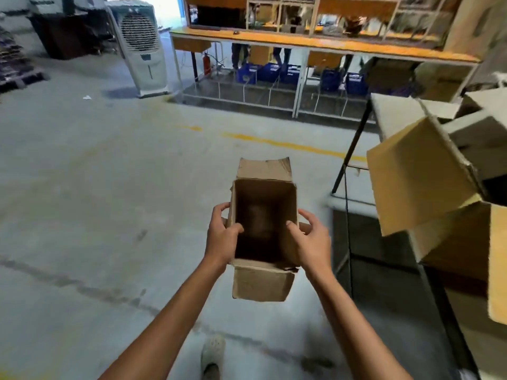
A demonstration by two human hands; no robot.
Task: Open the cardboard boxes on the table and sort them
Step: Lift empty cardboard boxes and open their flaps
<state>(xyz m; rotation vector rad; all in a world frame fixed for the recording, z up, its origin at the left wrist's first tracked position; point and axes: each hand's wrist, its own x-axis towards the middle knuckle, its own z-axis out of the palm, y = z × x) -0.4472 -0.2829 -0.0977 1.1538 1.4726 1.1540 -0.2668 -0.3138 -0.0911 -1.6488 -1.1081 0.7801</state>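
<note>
Clasping open brown cardboard box [263, 212] by both walls, left grip [222, 237] and right grip [310, 239] curled over rims; squeezing lightly, avoiding crushing.

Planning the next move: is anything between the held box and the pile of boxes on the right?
Nothing visible. The left hand and right hand grip the box over the floor; only open air lies between it and the pile.

Warehouse: concrete floor [96, 174], workbench shelving [315, 42]

The piled cardboard boxes [417, 182] are cut off at the right.
</note>
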